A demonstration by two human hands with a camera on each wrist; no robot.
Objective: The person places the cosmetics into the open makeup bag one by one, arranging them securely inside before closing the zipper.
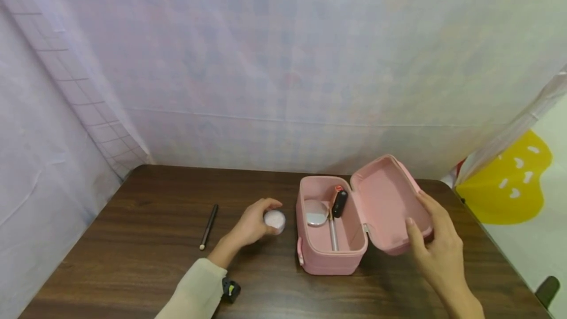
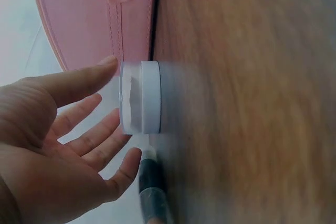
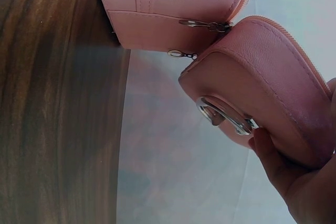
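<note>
A small round jar (image 1: 274,220), part clear and part white, stands on the table left of the pink makeup case (image 1: 332,264). My left hand (image 1: 253,223) is around the jar, thumb on one side and fingers on the other. In the left wrist view the fingers are spread, with the thumb tip (image 2: 109,62) close to the jar's edge; firm contact cannot be made out. My right hand (image 1: 440,242) holds the case's raised lid (image 1: 390,201) by its outer edge. Inside the case lie a round silvery compact (image 1: 316,213), a black tube (image 1: 339,204) and a thin brush-like stick (image 1: 333,233).
A black brush (image 1: 209,227) with a pale tip lies on the dark wooden table (image 1: 133,240), left of my left hand. Pale curtains (image 1: 283,63) hang behind the table. A metal-ringed handle (image 3: 223,116) sits on the lid's outside.
</note>
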